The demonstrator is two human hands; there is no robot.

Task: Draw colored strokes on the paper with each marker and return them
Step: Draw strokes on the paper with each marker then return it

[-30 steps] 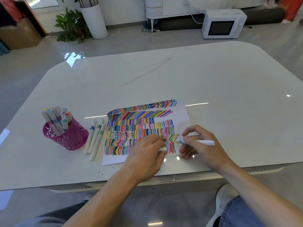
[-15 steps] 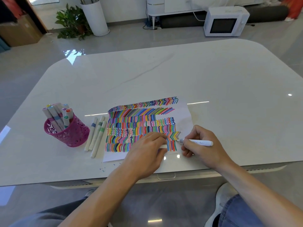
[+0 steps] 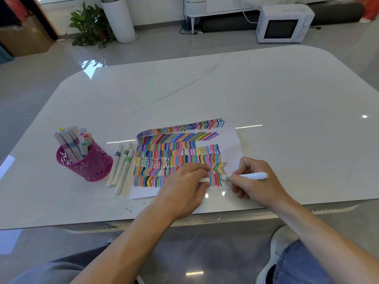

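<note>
1. Two hands are at the near edge of the counter. The right hand has its grip closed round a white marker, pinched close to the writing end.
2. The marker's long axis runs roughly left to right. Its tip points left and sits on the paper, at the right end of the lowest rows of strokes.
3. The left hand rests on the paper with its fingers curled. A short white cap, likely this marker's, pokes out from under them, so that grip looks to be holding it.
4. The cap lies just left of the tip and nearly in line with the barrel. Capping should therefore need only a short move of the two hands toward each other.
5. The pink cup, with capped markers standing in it, is well to the left, beyond the paper's far side. Three loose markers lie side by side between cup and paper.
6. The left hand is the nearer one to the cup. I judge that a return by the right hand would have to cross over the sheet and the left forearm
</note>
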